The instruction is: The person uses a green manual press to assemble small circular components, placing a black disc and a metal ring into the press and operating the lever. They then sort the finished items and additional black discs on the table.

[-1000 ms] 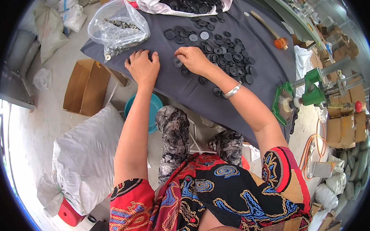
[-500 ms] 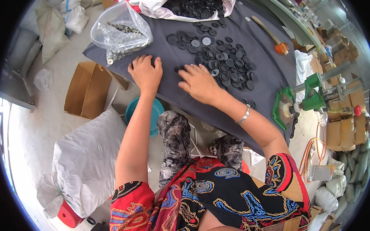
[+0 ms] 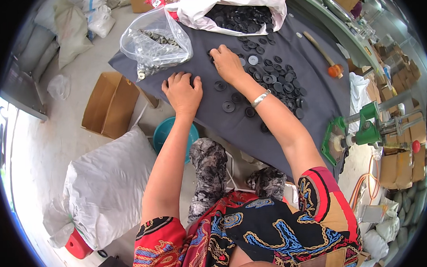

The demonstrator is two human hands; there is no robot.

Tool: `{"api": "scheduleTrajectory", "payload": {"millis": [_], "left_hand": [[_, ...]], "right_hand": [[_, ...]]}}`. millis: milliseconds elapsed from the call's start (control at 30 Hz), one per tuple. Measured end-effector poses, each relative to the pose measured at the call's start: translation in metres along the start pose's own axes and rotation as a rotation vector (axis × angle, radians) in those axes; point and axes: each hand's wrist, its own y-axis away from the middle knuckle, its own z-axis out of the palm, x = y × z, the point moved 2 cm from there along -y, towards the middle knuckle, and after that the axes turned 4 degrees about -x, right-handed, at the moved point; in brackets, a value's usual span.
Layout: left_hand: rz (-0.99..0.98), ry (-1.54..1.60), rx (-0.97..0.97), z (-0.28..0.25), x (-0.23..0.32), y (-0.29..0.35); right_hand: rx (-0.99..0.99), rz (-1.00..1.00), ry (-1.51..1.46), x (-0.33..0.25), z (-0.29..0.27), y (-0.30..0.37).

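My left hand (image 3: 183,91) lies palm down on the dark grey cloth (image 3: 251,127) that covers the table, fingers curled toward a clear plastic bag of small metal parts (image 3: 156,43). My right hand (image 3: 227,63), with a metal bangle at the wrist, rests on the cloth among several black round discs (image 3: 273,79); its fingers are bent over some of them and whether it grips one cannot be told. A white bag full of more black discs (image 3: 240,12) lies open at the far edge.
A wooden-handled tool with an orange end (image 3: 324,58) lies on the cloth at the right. A green hand press (image 3: 359,133) is at the table's right edge. Below are a cardboard box (image 3: 108,105), a teal bucket (image 3: 169,135) and a large white sack (image 3: 107,189).
My right hand has moved away from the discs at the right, up and left toward the bags. My left hand stays flat on the cloth.
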Motion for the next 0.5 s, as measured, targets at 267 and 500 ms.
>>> {"api": "scheduleTrajectory", "payload": {"millis": [267, 500], "left_hand": [[-0.012, -0.013, -0.024, 0.0, 0.001, 0.0], [-0.001, 0.024, 0.017, 0.006, -0.003, -0.001]], "right_hand": [[0.043, -0.143, -0.254, -0.014, -0.029, 0.04], [-0.125, -0.072, -0.159, -0.039, 0.0, 0.064]]}}
